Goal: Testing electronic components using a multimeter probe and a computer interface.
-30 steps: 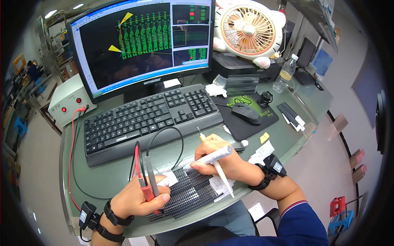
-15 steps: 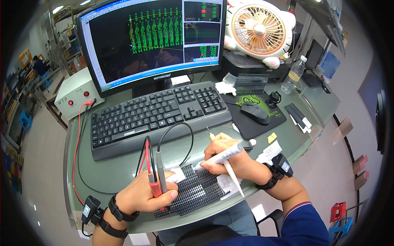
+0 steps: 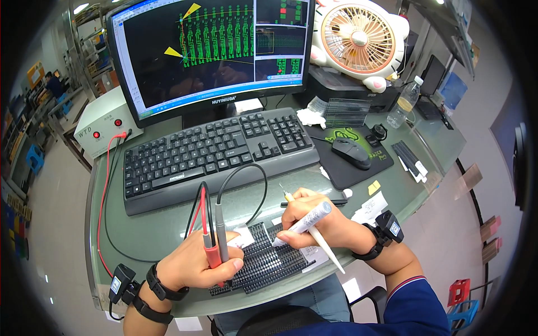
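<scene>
My left hand (image 3: 193, 262) is closed around two test probes, a red probe (image 3: 212, 256) and a grey probe (image 3: 219, 227), held side by side with tips down at the boards' left part. Dark circuit board panels (image 3: 260, 269) with rows of small parts lie at the near table edge. Over their upper right, my right hand (image 3: 319, 224) grips a grey-white marker pen (image 3: 311, 217), its lower end close to the boards. A slim white pen-like tool (image 3: 328, 251) with a thin metal tip also runs through that hand. Beside the left hand is a white paper slip (image 3: 242, 237).
Behind the hands sit a black keyboard (image 3: 218, 151), a monitor (image 3: 213, 67) and a mouse (image 3: 351, 153) on its pad. A white box with red sockets (image 3: 106, 122) feeds the probe leads. A bottle (image 3: 404, 103), a fan (image 3: 359, 39) and more board strips (image 3: 409, 161) stand or lie right.
My right hand has shifted slightly to the right, and the marker's lower end is nearer me. Yellow wedge marks have appeared on the monitor. My left hand stays nearly still.
</scene>
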A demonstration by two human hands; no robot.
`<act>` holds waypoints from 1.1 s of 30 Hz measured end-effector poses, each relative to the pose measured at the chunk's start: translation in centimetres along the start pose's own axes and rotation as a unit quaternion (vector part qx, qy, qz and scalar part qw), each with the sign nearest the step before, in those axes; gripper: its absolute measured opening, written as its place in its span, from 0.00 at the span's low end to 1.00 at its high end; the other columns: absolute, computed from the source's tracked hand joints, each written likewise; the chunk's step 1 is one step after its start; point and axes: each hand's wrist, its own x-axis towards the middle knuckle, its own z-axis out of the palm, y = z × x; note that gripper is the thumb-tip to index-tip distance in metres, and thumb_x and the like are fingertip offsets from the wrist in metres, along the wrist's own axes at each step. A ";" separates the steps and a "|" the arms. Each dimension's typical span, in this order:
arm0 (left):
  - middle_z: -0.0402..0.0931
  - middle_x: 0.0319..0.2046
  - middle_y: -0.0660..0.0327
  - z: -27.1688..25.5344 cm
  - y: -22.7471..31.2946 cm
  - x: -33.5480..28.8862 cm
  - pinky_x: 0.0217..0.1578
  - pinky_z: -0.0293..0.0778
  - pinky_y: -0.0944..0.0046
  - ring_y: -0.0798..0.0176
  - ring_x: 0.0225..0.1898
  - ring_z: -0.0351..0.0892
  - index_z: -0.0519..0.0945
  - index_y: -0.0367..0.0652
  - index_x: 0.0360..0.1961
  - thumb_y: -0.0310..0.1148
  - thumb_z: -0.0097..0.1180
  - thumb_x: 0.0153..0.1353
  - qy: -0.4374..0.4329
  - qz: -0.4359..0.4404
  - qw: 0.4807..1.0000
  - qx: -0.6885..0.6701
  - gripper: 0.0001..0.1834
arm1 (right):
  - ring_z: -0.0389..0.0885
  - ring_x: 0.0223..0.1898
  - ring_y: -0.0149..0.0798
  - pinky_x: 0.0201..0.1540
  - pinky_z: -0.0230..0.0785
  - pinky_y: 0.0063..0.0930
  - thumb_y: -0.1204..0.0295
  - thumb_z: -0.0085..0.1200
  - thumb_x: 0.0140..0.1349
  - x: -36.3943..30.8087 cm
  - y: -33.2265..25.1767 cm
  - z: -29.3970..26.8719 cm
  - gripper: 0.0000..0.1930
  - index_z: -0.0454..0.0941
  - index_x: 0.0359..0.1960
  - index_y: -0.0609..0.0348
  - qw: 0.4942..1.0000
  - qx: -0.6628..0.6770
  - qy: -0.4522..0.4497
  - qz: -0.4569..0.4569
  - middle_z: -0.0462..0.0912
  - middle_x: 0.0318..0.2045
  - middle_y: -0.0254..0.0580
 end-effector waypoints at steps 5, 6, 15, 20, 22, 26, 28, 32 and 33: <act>0.60 0.19 0.59 -0.2 -0.6 -0.3 0.25 0.59 0.59 0.57 0.22 0.63 0.71 0.41 0.19 0.41 0.47 0.60 -0.021 0.002 0.999 -0.037 0.17 | 0.71 0.22 0.32 0.32 0.63 0.24 0.67 0.64 0.55 -0.6 0.0 -0.4 0.12 0.72 0.28 0.55 0.990 0.128 0.043 0.047 0.76 0.21 0.34; 0.60 0.20 0.60 -0.3 -0.8 -0.5 0.26 0.60 0.60 0.59 0.22 0.63 0.71 0.40 0.19 0.41 0.46 0.61 -0.032 -0.001 0.997 -0.068 0.18 | 0.71 0.23 0.29 0.31 0.63 0.22 0.68 0.64 0.56 -0.7 0.1 -0.5 0.13 0.70 0.31 0.57 0.962 0.241 0.061 0.114 0.77 0.22 0.36; 0.65 0.27 0.60 -0.5 0.7 -0.6 0.35 0.62 0.63 0.62 0.30 0.64 0.74 0.39 0.20 0.45 0.42 0.64 -0.073 0.013 0.987 -0.140 0.23 | 0.73 0.35 0.22 0.35 0.65 0.17 0.71 0.63 0.59 0.4 -1.1 -0.6 0.12 0.74 0.39 0.60 0.942 0.318 0.007 0.112 0.75 0.33 0.32; 0.73 0.26 0.55 -0.4 1.4 -1.0 0.35 0.66 0.62 0.59 0.31 0.71 0.76 0.37 0.17 0.49 0.42 0.62 -0.065 -0.002 0.992 -0.109 0.27 | 0.75 0.35 0.29 0.36 0.69 0.25 0.66 0.62 0.60 1.6 -2.1 -0.4 0.13 0.74 0.36 0.62 0.965 0.261 -0.027 0.006 0.74 0.32 0.36; 0.72 0.21 0.62 0.2 1.6 -2.7 0.23 0.61 0.69 0.68 0.21 0.66 0.77 0.37 0.25 0.40 0.54 0.59 0.003 -0.141 0.958 -0.248 0.15 | 0.77 0.33 0.33 0.37 0.69 0.27 0.65 0.61 0.60 2.0 -1.0 1.0 0.14 0.75 0.37 0.62 0.970 0.239 -0.012 -0.045 0.77 0.31 0.39; 0.73 0.20 0.59 0.4 1.2 -4.5 0.22 0.61 0.69 0.66 0.20 0.66 0.75 0.37 0.24 0.38 0.53 0.60 0.086 -0.130 0.947 -0.281 0.15 | 0.78 0.36 0.35 0.37 0.70 0.27 0.64 0.62 0.58 3.4 -1.6 2.0 0.13 0.75 0.37 0.59 0.954 0.290 -0.045 -0.056 0.76 0.32 0.40; 0.71 0.19 0.61 0.6 2.6 -2.9 0.23 0.59 0.69 0.67 0.21 0.65 0.74 0.36 0.21 0.36 0.50 0.62 0.078 -0.187 0.947 -0.248 0.16 | 0.80 0.30 0.40 0.31 0.71 0.32 0.67 0.61 0.58 2.6 -2.3 1.4 0.08 0.80 0.33 0.59 0.963 0.241 0.055 -0.107 0.81 0.28 0.44; 0.68 0.19 0.63 2.0 3.5 -1.0 0.25 0.58 0.69 0.68 0.21 0.63 0.72 0.37 0.19 0.34 0.47 0.63 0.039 -0.030 0.984 -0.169 0.17 | 0.78 0.29 0.34 0.31 0.70 0.28 0.68 0.69 0.52 3.0 3.4 5.4 0.12 0.80 0.28 0.62 0.979 0.193 0.065 0.016 0.80 0.26 0.40; 0.67 0.19 0.63 1.9 3.0 -0.9 0.25 0.59 0.69 0.68 0.21 0.63 0.72 0.37 0.19 0.34 0.47 0.63 0.044 -0.025 0.985 -0.164 0.17 | 0.78 0.28 0.33 0.31 0.70 0.27 0.68 0.69 0.51 2.9 -4.5 1.5 0.12 0.80 0.27 0.62 0.969 0.230 0.053 0.075 0.80 0.24 0.39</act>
